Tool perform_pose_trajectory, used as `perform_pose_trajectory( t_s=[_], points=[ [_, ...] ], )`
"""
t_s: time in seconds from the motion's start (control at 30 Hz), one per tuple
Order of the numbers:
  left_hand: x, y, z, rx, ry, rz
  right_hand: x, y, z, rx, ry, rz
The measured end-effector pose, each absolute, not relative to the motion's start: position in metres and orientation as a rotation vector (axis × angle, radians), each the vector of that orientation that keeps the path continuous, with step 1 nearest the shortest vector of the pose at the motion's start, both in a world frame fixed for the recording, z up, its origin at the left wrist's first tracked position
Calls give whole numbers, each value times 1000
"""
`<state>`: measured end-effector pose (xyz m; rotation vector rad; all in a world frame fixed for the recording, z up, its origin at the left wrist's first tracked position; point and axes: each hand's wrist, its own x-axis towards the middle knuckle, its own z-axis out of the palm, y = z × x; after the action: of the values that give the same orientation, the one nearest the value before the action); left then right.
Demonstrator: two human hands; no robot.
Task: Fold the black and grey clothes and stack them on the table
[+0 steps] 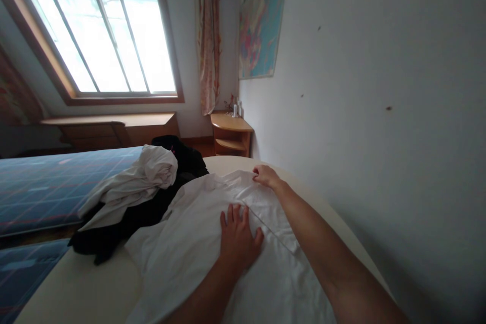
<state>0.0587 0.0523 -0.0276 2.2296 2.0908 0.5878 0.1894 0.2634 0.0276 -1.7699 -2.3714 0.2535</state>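
Left hand [238, 235] flat, fingers spread, pressing smooth white shirt [197, 253]; right hand [266, 175] at 1 o'clock pinching its creased edge.

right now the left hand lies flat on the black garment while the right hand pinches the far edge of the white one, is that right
Not quite. In the head view the left hand lies flat on the white garment, not the black garment, which sits apart in the pile to the left. The right hand does pinch the white garment's far edge.

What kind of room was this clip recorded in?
Most likely a bedroom at home. A bed with a blue checked cover stands under a large window, a small wooden bedside shelf fills the corner, and clothes, among them a white garment, lie in a pile.
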Motion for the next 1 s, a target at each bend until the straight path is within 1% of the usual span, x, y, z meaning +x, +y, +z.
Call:
perform_pose_trajectory(
  t_s=[0.17,0.6,1.0],
  points=[
    [59,53,-30,2239,2087,604,183,255,31,-1819,-2365,147],
    [59,52,-26,2229,2092,613,198,266,37,-1796,-2527,132],
    [59,52,-27,2236,2086,579,186,256,42,-1801,-2446,-73]
  ],
)
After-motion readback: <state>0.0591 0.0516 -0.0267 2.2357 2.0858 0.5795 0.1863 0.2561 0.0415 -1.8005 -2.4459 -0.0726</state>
